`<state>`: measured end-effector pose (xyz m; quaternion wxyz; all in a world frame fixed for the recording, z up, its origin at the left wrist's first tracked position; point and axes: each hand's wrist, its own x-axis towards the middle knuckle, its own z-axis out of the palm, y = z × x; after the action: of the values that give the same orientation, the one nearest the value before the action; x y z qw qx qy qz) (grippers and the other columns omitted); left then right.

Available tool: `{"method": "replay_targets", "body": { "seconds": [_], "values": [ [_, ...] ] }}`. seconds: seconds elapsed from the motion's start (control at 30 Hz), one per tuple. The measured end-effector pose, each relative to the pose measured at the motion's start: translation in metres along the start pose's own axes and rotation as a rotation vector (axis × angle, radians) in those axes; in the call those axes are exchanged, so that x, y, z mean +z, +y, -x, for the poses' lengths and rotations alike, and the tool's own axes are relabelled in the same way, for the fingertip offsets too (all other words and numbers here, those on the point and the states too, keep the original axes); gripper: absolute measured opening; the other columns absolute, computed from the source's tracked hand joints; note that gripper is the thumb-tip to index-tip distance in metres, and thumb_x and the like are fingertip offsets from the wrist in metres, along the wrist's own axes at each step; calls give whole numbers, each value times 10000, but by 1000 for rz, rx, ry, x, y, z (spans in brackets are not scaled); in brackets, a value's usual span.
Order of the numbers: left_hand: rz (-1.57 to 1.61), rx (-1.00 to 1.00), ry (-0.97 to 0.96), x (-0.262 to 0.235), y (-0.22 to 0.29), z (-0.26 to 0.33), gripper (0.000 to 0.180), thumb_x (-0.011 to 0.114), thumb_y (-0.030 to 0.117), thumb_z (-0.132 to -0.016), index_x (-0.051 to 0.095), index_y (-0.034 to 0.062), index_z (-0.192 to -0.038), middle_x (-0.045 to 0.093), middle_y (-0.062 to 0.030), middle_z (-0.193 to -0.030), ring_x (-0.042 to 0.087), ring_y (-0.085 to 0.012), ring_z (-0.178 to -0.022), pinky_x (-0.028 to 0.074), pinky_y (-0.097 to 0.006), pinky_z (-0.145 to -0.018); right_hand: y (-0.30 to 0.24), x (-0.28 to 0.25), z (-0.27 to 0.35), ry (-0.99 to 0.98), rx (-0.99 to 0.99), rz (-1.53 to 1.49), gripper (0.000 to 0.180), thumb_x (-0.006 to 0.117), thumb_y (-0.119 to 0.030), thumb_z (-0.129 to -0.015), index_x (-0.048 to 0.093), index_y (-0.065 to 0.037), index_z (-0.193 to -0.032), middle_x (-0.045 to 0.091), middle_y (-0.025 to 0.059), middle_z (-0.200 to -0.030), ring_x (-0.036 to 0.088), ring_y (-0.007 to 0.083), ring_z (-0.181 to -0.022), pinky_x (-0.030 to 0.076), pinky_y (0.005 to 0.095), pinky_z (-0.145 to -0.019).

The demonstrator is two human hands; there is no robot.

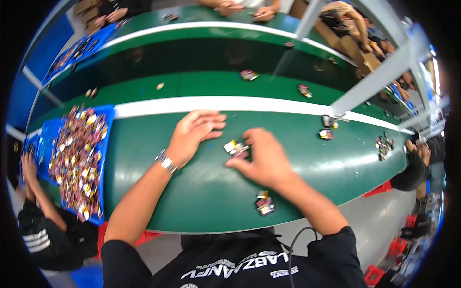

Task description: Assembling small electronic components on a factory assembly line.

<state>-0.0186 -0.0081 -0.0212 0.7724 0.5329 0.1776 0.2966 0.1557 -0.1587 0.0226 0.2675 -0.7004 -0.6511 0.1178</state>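
At a green worktable (192,201), a blue tray (110,115) heaped with parts stood left while a second bundle (264,203) lay near the front edge. A white, yellow and dull-red bundle (237,149) sat between the right hand's (265,161) thumb and fingertips, whether pinched unclear; the left hand (189,139) was unclenched.

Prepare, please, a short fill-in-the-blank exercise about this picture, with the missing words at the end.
1. The tray heaped with small parts is coloured ____.
2. The tabletop is coloured ____.
3. A metal band circles the person's ____ wrist.
4. Lying between the left hand and right hand, the small cluster is nearer the ____ one.

Missing words: blue; green; left; right.
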Motion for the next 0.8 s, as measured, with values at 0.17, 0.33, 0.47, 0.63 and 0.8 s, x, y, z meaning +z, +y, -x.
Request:
{"method": "replay_targets", "body": {
  "seconds": [0.17,0.33,0.47,0.63,0.8],
  "values": [
    [-228,1,55,9,-1,3,297,513,123,-997,529,-32,-1250,622,-177,-1245,635,-213,-1080,551,-339,-892,9,20,-8,74,-140,-74,454,744,-154,-769,514,-10,-1134,569,177,-1043,540,348,-1008,469,453,-866],
    [-198,-124,30,-6,6,4,268,487,128,-1012,567,-21,-1220,674,-120,-1054,650,-143,-864,557,-290,-741,6,8,-48,-20,-430,-241,494,708,-77,-762,516,-23,-1214,579,150,-1129,534,345,-1084,474,419,-928],
    [-204,-89,120,-14,15,-1,287,515,110,-1001,576,-22,-1249,678,-102,-1029,643,-118,-790,555,-245,-689,11,13,-64,161,-538,-278,496,722,-46,-750,529,-29,-1206,564,131,-1144,530,335,-1118,472,408,-953],
    [-182,-75,157,-8,21,2,317,502,72,-994,533,-28,-1294,671,-126,-1086,675,-159,-902,583,-285,-759,13,21,-65,141,-492,-295,449,741,-33,-751,581,-61,-1170,580,110,-1158,548,308,-1112,477,401,-951],
    [-15,-138,59,-7,20,-1,407,532,45,-961,469,-25,-1356,566,-142,-1266,611,-228,-1113,571,-402,-917,21,25,-65,201,-525,-338,344,710,36,-730,638,-59,-1053,590,102,-1124,580,303,-1059,520,376,-881]
  ]
}}
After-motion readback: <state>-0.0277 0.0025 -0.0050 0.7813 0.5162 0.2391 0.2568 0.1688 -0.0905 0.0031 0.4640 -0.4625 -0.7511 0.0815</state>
